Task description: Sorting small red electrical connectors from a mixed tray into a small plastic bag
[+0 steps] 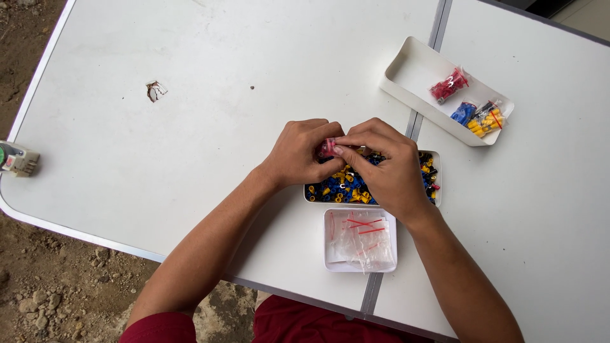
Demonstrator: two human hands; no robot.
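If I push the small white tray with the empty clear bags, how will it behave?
The small white tray is shallow and flat-bottomed, so it would probably slide, not tip. The clear bags look thin and floppy, heaped above the rim, so some may slip out.

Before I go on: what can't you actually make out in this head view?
- Small bag, head view: mostly covered by fingers of left hand and right hand; only red shows, contents unclear.
- Parts tray: the right hand hides its middle.
- Parts: too small to tell their type.
- Grey device: cut off by the left edge.
- Empty bags: clear and overlapping, no count possible.
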